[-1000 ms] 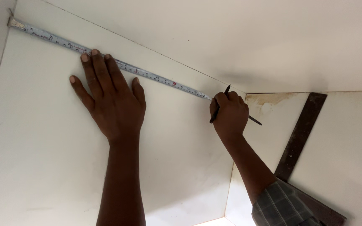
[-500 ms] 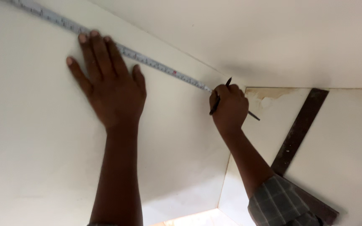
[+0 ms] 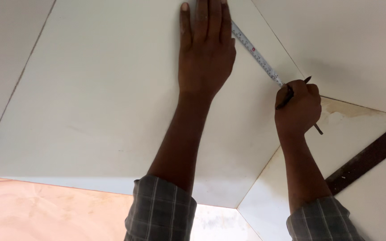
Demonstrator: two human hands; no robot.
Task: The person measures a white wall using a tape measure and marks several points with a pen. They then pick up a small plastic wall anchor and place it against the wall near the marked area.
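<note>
My left hand (image 3: 206, 53) lies flat with fingers spread on a large white panel (image 3: 90, 98), pressing a steel measuring tape (image 3: 256, 56) against it near the top edge of the view. The tape runs diagonally down to the right, towards my right hand (image 3: 298, 109). That hand is closed around a dark pencil (image 3: 291, 96) and sits at the tape's lower end, beside the panel's corner. The pencil's tail sticks out below the fist. Both forearms wear grey checked sleeves.
A second white panel (image 3: 358, 40) meets the first along a seam at upper right. A stained white board (image 3: 371, 134) at right carries a dark flat strip (image 3: 367, 158) running diagonally. Pale plywood (image 3: 45, 209) shows at lower left below the panel's edge.
The view has swung so both hands sit further right and higher in the picture. The left hand stays flat on the tape and the right hand keeps the pencil at the tape's end.
</note>
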